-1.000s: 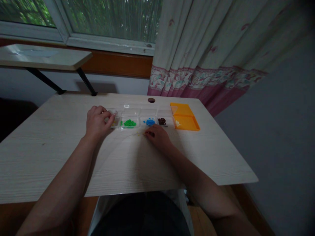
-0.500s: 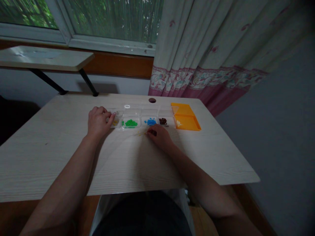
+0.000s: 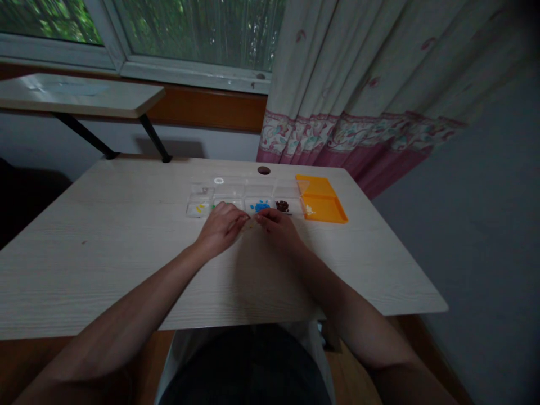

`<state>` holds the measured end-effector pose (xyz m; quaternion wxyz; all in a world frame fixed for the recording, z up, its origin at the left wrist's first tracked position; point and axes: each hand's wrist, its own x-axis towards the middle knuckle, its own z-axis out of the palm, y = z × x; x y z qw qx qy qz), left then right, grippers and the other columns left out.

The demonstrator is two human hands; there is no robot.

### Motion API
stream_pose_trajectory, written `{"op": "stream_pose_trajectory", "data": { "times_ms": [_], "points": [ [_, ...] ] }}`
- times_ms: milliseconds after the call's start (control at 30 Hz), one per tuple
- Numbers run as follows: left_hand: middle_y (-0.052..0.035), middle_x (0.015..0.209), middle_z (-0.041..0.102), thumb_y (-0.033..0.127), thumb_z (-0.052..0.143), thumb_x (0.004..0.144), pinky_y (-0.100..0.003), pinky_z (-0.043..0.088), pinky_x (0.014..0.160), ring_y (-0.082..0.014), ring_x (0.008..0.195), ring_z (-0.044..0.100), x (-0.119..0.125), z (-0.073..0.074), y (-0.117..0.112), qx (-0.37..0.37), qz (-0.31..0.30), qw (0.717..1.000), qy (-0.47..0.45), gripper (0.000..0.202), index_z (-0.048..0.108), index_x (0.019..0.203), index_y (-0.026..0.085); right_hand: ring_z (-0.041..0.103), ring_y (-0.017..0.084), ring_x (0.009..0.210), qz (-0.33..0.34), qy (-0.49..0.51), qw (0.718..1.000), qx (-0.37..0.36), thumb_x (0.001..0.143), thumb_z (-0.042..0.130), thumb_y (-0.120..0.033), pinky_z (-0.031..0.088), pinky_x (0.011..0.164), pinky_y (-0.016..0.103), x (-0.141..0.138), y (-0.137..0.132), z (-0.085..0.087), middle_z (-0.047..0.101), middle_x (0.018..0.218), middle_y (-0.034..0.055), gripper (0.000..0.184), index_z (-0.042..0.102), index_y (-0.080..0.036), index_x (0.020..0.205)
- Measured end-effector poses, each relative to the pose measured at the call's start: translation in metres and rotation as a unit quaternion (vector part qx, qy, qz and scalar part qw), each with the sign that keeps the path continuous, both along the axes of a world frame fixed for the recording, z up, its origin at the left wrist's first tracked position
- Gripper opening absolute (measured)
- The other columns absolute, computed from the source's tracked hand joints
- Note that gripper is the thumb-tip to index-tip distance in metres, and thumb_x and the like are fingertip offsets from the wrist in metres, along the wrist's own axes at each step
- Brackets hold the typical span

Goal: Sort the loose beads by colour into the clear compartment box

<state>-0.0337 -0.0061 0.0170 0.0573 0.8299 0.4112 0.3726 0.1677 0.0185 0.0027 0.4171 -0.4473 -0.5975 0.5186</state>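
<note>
A clear compartment box (image 3: 198, 198) lies on the light wooden table (image 3: 126, 236), with yellow beads (image 3: 199, 208), blue beads (image 3: 259, 206) and brown beads (image 3: 282, 206) in separate cells. My left hand (image 3: 221, 228) is in front of the green-bead cell, fingers pinched together and pointing right. My right hand (image 3: 278, 228) faces it, fingers also pinched. The fingertips of both hands nearly meet over a small pale yellowish thing (image 3: 251, 224) on the table, too small to name.
An orange tray (image 3: 323, 209) with a few pale bits lies right of the box. A cable hole (image 3: 264, 170) is at the table's far edge. A side table (image 3: 76, 95) stands at the back left, a curtain (image 3: 358, 84) hangs at the back right.
My left hand left the yellow-bead cell at the box's left end and moved right to meet my right hand. My right hand stayed nearly in place.
</note>
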Motion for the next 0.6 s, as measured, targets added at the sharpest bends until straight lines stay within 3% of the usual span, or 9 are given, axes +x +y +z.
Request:
{"op": "stream_pose_trajectory", "data": {
  "times_ms": [167, 333, 600],
  "points": [
    [-0.0053, 0.084, 0.063, 0.036, 0.037, 0.103, -0.036, 0.044, 0.08, -0.0192, 0.084, 0.056, 0.008, -0.005, -0.003, -0.043, -0.008, 0.996, -0.075, 0.036, 0.067, 0.093, 0.02, 0.04, 0.009, 0.055, 0.022, 0.059, 0.997, -0.034, 0.069, 0.075, -0.06, 0.031, 0.053, 0.025, -0.006, -0.006, 0.002, 0.051, 0.064, -0.0053, 0.042, 0.064, -0.021, 0.08],
    [-0.0031, 0.072, 0.059, 0.037, 0.037, 0.102, -0.031, 0.045, 0.075, -0.0162, 0.075, 0.055, 0.011, -0.007, -0.001, -0.113, -0.04, 0.984, -0.129, 0.041, 0.066, 0.079, 0.019, 0.043, 0.009, 0.058, 0.025, 0.063, 0.998, -0.006, 0.069, 0.077, -0.058, 0.034, 0.056, 0.025, -0.009, -0.008, 0.004, 0.061, 0.07, -0.0022, 0.041, 0.066, -0.02, 0.078],
    [-0.0024, 0.075, 0.058, 0.045, 0.041, 0.097, -0.028, 0.047, 0.072, -0.0153, 0.074, 0.055, 0.017, -0.014, 0.001, -0.242, -0.02, 0.94, -0.24, 0.038, 0.055, 0.073, 0.019, 0.046, 0.009, 0.061, 0.025, 0.104, 0.994, 0.004, 0.066, 0.082, -0.055, 0.037, 0.058, 0.024, -0.015, -0.011, 0.008, 0.062, 0.071, -0.0027, 0.039, 0.065, -0.021, 0.078]
  ]
}}
